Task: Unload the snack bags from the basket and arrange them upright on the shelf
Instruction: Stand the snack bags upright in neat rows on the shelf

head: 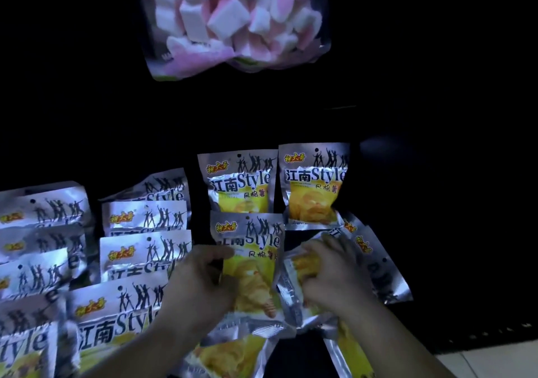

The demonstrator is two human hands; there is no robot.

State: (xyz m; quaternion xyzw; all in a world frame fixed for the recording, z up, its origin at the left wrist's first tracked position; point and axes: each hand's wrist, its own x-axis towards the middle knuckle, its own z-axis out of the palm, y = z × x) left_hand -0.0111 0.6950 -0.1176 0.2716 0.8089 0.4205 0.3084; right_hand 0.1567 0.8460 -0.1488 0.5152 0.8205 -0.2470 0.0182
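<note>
Rows of silver foil snack bags with yellow crisp pictures [313,182] upright on the dark shelf [431,261]. The front bag [250,264] stands upright, and the tilted bag [294,278] sits crumpled just right of it.

The clear bag of pink and white marshmallows [233,19] was cut off at the top. Some silver and yellow snack bags [35,261] ran off the left edge. The black shelf [436,203] was too dark to see. The right hand [334,273] hid most of a crumpled silver bag [292,302].
</note>
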